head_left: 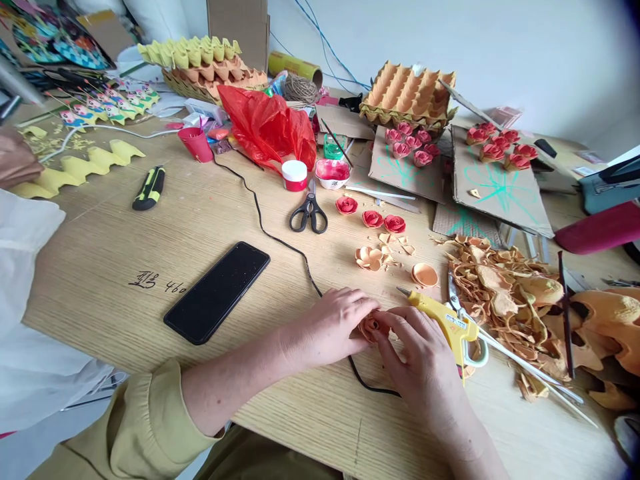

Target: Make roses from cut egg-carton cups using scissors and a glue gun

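Note:
Near the table's front edge, my left hand [343, 323] and my right hand [420, 353] are both closed on an unpainted orange paper rose [371, 327]. Fingers from both sides cover much of it; its curled centre shows between them. Just right of my right hand lies a yellow glue gun [445, 320], nozzle pointing left. Beyond my hands sit an orange petal piece [370, 258] and a small round orange cup [425, 274]. Farther back stand three red-painted roses [373, 219] in a loose row.
Orange carton scraps [495, 287] are heaped at the right beside white-bladed scissors. A black phone [217, 292], black-handled scissors [309, 213], a utility knife [149, 188] and a black cord [260, 220] lie leftward. Cardboard sheets [500, 193] carry red roses. Egg trays [410, 93] stand behind.

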`<action>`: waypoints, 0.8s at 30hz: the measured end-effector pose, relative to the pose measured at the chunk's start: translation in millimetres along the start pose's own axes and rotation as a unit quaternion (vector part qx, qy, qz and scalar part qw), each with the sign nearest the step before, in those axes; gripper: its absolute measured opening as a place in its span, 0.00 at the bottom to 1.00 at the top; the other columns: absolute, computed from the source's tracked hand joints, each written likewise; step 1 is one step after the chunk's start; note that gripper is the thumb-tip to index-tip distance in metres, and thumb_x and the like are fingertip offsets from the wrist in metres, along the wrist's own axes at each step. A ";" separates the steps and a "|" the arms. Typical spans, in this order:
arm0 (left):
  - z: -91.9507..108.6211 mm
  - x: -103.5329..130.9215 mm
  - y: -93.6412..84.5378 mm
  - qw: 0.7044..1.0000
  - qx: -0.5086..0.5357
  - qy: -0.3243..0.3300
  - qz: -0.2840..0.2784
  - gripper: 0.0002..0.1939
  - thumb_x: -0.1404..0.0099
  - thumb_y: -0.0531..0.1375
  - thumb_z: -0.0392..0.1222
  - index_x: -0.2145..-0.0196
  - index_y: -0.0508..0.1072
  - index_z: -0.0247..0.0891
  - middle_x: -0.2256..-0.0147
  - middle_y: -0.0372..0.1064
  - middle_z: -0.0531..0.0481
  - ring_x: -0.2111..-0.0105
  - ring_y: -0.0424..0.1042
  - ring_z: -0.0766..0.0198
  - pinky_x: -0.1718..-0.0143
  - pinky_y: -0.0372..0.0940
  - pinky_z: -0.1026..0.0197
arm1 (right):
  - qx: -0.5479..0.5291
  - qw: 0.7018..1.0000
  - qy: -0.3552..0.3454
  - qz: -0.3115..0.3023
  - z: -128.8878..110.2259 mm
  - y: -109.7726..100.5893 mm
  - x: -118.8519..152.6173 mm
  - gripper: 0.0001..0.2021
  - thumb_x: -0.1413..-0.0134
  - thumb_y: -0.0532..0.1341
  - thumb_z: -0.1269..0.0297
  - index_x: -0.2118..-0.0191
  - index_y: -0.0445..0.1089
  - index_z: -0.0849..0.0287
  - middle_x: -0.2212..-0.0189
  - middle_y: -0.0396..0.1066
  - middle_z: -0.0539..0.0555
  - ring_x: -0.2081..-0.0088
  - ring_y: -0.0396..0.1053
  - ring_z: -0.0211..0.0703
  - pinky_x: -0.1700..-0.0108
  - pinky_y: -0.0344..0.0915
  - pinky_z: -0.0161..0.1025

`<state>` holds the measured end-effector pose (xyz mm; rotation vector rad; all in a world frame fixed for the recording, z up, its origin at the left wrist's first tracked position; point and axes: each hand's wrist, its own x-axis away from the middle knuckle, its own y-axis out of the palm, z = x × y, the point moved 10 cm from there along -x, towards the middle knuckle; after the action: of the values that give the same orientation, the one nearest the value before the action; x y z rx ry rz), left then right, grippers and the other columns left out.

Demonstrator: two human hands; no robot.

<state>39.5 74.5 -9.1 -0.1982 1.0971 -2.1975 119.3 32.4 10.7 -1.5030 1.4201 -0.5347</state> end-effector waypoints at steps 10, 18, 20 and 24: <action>0.9 0.4 -0.1 1.000 -0.016 0.003 0.003 0.16 0.37 0.67 0.39 0.53 0.71 0.36 0.52 0.73 0.42 0.51 0.73 0.51 0.48 0.67 0.50 | -0.003 1.000 0.001 -0.003 0.0 1.6 -0.9 0.08 0.33 0.57 0.66 0.54 0.72 0.52 0.62 0.74 0.54 0.62 0.70 0.46 0.59 0.63 0.45; 0.4 0.1 1.0 1.000 -0.012 0.002 -0.002 0.16 0.37 0.67 0.37 0.53 0.71 0.36 0.52 0.73 0.43 0.51 0.73 0.52 0.48 0.66 0.50 | -0.009 1.000 -0.007 -0.002 -3.4 1.0 -2.6 0.06 0.35 0.58 0.69 0.58 0.72 0.54 0.63 0.73 0.54 0.62 0.69 0.46 0.61 0.63 0.44; 0.9 -0.1 1.3 1.000 -0.006 0.002 -0.005 0.15 0.37 0.67 0.37 0.53 0.71 0.36 0.52 0.73 0.43 0.51 0.73 0.52 0.48 0.67 0.50 | -0.007 1.000 -0.010 -0.005 -3.3 1.8 -2.7 0.05 0.35 0.58 0.68 0.59 0.71 0.55 0.63 0.72 0.54 0.63 0.69 0.45 0.60 0.63 0.44; 2.3 -0.7 0.7 1.000 0.007 0.004 -0.006 0.14 0.36 0.66 0.37 0.53 0.71 0.35 0.52 0.73 0.43 0.51 0.73 0.52 0.47 0.66 0.51 | -0.006 1.000 -0.017 -0.008 -3.4 3.5 -3.1 0.04 0.35 0.60 0.69 0.60 0.72 0.56 0.63 0.72 0.54 0.63 0.69 0.44 0.59 0.63 0.44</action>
<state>41.3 73.2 -8.0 -0.1917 1.0862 -2.2185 114.0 34.7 10.1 -1.5285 1.3882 -0.5088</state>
